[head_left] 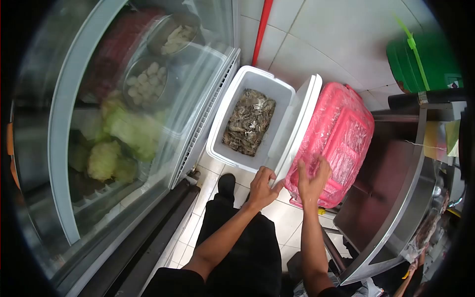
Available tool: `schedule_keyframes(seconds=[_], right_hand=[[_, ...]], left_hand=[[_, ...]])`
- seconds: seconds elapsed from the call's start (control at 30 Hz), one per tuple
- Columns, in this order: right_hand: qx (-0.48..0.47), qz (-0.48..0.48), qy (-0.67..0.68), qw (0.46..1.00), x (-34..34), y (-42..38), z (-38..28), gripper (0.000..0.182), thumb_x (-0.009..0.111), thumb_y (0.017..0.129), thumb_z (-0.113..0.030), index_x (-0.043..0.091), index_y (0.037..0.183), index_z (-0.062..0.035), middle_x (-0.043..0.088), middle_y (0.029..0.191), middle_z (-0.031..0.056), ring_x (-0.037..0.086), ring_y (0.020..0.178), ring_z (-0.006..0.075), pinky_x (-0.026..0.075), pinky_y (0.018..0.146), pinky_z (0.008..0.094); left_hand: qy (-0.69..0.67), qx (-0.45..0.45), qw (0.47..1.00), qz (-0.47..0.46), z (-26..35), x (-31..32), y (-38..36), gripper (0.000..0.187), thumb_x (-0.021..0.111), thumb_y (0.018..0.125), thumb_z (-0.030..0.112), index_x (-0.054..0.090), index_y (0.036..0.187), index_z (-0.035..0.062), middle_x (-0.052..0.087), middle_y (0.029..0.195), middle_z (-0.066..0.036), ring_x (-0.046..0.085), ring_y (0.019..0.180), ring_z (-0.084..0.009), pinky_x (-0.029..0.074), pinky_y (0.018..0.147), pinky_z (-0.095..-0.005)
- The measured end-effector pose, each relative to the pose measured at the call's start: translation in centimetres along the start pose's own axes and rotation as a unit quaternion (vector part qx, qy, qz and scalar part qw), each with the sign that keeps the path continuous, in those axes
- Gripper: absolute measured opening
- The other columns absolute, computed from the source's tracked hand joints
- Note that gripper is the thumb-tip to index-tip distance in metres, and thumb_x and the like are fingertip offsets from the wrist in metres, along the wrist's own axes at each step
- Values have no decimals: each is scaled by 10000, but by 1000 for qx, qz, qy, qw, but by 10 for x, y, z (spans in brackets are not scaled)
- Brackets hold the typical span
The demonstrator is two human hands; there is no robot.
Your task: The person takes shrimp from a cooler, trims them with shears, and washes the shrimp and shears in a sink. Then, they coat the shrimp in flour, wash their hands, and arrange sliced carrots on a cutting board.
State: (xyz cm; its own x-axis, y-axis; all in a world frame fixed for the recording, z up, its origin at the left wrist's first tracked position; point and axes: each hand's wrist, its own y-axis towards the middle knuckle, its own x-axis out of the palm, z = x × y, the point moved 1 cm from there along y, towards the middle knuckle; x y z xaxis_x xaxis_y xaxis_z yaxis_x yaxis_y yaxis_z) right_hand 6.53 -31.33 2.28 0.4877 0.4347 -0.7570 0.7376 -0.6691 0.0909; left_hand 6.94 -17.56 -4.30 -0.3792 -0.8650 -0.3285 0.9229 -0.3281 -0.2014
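A white cooler box (223,111) stands open on the floor, with a dark brown mass of what looks like shrimp (249,123) at its bottom. Its white lid (303,119) stands on edge along the right side of the box. My left hand (264,188) is at the near right corner of the box, its fingers curled at the rim and the lid's lower end. On the other side of the lid, my right hand (313,179) has its fingers spread, in front of a red container (346,133) wrapped in clear plastic. Nothing shows in my right hand.
On the left is a glass-fronted display case (64,133) with leafy greens (106,159) and bowls of food. A steel counter (396,232) stands at the right, a green bucket (415,62) at the upper right. A red pole (262,32) leans at the tiled wall.
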Motion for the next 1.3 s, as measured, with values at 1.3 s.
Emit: schedule_keyframes(seconds=[1.3], right_hand=[[-232,-226,-22,946,64,54,33,510,542,674,-97,393,1161,-73,90,1411,335,92,1333,476,160,1062,495]], left_hand=[[252,-180,951,-16,-351,6,268,280,576,707,205,641,903,17,626,984,-222,581,997,-339,436,886,-387]])
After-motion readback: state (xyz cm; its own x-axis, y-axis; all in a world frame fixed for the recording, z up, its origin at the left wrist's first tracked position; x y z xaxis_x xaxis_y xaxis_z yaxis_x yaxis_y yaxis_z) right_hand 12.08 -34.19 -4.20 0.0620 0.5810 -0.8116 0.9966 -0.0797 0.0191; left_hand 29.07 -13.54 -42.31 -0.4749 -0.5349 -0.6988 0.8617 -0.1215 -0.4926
